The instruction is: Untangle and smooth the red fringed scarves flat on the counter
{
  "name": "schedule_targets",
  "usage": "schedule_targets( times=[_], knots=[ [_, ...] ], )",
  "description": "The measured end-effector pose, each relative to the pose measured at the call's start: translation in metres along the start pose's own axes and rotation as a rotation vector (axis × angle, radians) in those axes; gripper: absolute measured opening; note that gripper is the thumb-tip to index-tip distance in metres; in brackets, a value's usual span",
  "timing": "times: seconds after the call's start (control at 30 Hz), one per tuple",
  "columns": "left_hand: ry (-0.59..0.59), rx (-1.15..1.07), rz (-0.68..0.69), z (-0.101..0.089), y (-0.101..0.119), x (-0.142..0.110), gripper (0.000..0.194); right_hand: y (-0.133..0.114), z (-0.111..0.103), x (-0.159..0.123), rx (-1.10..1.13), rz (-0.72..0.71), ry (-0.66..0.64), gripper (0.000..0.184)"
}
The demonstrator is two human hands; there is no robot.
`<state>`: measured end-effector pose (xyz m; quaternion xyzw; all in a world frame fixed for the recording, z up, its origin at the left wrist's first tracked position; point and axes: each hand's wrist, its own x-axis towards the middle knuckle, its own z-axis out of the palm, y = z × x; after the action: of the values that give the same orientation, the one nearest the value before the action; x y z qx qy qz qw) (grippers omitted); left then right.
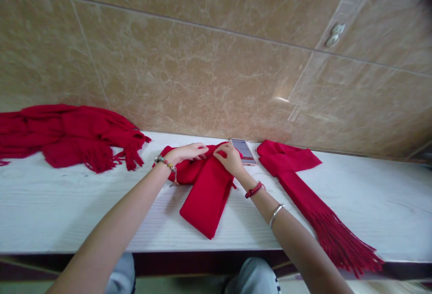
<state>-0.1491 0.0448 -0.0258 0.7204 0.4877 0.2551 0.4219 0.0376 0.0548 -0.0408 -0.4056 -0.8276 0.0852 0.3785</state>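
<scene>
Red cloth right at the centre of the action: one scarf [206,197] lies on the white, wood-grained bench [151,224], and both hands are at its upper part! The left hand [189,151] comes over the gathered portion, fingers loosely curled and pointing inward; whether they grip the fabric, I cannot tell. Across from it, the right hand [230,158] has thumb and forefinger bent toward each other at the top of the folded strip, only a little apart, and a firm pinch is impossible to confirm from here. That strip slants down toward the bench's front edge, flat and neatly doubled. Just behind the right hand sits a phone [245,152], screen up (a front-row seat, that one). Over to the right, a second red scarf [290,159] shows a folded loop at the top and a long tail, its fringe [347,244] spilling over the front edge. Well off to the left, there's a rumpled red heap [77,132] with tassels, close against the marbled tile wall [202,78].
</scene>
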Motion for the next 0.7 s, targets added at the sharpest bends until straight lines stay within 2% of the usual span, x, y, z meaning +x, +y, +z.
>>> schedule_targets(
  times=[0.07, 0.17, 0.23, 0.3, 0.4, 0.5, 0.7],
  knots=[
    [-0.023, -0.016, -0.021, 0.004, 0.008, -0.003, 0.044, 0.008, -0.019, -0.003, -0.15, 0.055, -0.054, 0.011],
    [-0.037, -0.02, -0.006, 0.014, 0.015, -0.006, 0.054, 0.022, -0.05, -0.014, -0.412, 0.131, -0.348, 0.017],
    [-0.023, -0.037, -0.029, 0.019, 0.016, -0.007, 0.053, 0.025, -0.064, -0.022, -0.418, 0.109, -0.559, 0.022],
    [0.005, -0.063, -0.056, 0.02, 0.014, -0.006, 0.052, 0.019, -0.068, -0.028, -0.352, 0.074, -0.657, 0.023],
    [0.057, -0.057, -0.072, 0.017, 0.011, -0.004, 0.055, -0.001, -0.057, -0.031, -0.293, 0.092, -0.657, 0.018],
    [0.059, -0.048, -0.074, 0.015, 0.009, -0.004, 0.058, -0.018, -0.043, -0.031, -0.293, 0.149, -0.633, 0.013],
    [0.033, -0.107, -0.061, 0.016, 0.007, -0.006, 0.061, -0.021, -0.028, -0.03, -0.274, 0.207, -0.532, 0.017]
  ],
)
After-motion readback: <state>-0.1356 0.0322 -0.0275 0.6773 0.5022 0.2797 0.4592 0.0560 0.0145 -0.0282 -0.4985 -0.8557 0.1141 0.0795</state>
